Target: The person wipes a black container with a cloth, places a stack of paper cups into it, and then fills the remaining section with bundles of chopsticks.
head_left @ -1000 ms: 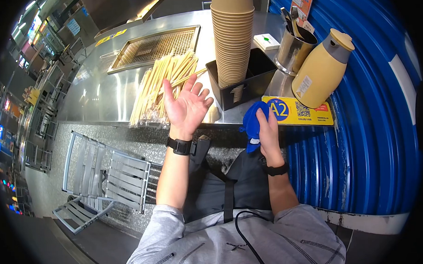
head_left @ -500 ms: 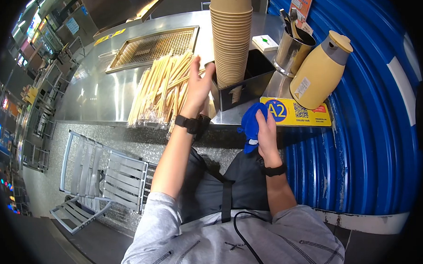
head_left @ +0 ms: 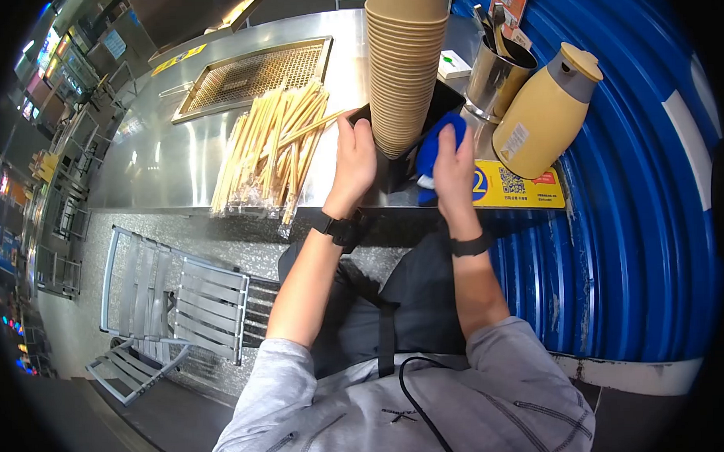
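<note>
My left hand (head_left: 355, 161) grips the left side of a black box (head_left: 390, 174), its fingertips hidden behind the wall. A tall stack of paper cups (head_left: 405, 73) stands in that box. In my right hand (head_left: 454, 168) is a bunched blue cloth (head_left: 430, 150), which lies against the box's right side. Left of my left hand, many wrapped chopsticks (head_left: 275, 145) lie in a loose pile on the steel table (head_left: 160, 165). One chopstick reaches to the box's edge.
To the right stand a yellow jug (head_left: 537, 116) and a steel canister (head_left: 494, 82) with utensils. A yellow table sign (head_left: 524, 187) lies in front of the jug. Further back is a grill grate (head_left: 257, 74). A slatted chair (head_left: 209, 307) stands at left, a blue corrugated wall (head_left: 640, 184) at right.
My left hand has moved down and right onto the black box. My right hand has carried the blue cloth up from the table's edge to the box's right side.
</note>
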The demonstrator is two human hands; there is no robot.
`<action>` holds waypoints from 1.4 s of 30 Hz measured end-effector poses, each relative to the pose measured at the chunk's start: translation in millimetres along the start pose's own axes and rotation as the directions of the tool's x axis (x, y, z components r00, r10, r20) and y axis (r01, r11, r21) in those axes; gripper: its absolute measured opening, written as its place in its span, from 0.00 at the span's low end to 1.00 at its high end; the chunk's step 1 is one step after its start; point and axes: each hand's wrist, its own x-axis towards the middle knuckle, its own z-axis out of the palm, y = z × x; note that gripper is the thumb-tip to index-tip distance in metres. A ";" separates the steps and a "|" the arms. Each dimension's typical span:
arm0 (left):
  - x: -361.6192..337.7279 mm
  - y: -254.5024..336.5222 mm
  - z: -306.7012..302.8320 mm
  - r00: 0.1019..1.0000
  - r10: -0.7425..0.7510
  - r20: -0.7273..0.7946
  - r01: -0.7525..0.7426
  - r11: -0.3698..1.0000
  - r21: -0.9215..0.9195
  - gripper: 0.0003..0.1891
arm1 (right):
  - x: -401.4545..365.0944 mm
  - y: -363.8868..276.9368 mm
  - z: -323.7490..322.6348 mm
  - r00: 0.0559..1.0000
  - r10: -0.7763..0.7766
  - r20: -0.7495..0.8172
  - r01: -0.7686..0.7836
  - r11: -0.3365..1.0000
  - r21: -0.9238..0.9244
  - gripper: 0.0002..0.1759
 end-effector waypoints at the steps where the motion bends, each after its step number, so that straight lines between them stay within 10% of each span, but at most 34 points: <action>1: -0.2 4.3 -1.2 1.000 -0.003 0.006 0.003 1.000 0.005 0.19 | -10.0 -1.0 3.6 1.000 0.002 0.006 -0.001 0.997 -0.080 0.20; 5: 1.1 -4.3 0.0 0.999 0.045 -0.023 -0.045 0.999 0.028 0.19 | -52.0 -10.9 2.7 0.957 -0.064 0.283 0.069 0.998 -0.007 0.16; 27: -34.2 15.2 19.3 0.977 0.021 -0.213 0.033 0.969 0.247 0.31 | -54.7 -21.8 -8.0 0.967 -0.236 0.098 0.255 0.900 -0.354 0.19; 35: -34.3 35.2 14.5 0.991 -0.135 -0.022 0.133 0.912 0.388 0.38 | -48.2 7.2 -13.6 0.987 -0.062 0.149 0.119 0.904 -0.410 0.15; 42: -29.0 5.2 20.9 0.997 -0.048 0.053 0.053 0.995 -0.086 0.40 | -31.7 -31.0 -4.2 0.956 -0.290 0.040 0.285 0.888 -0.360 0.16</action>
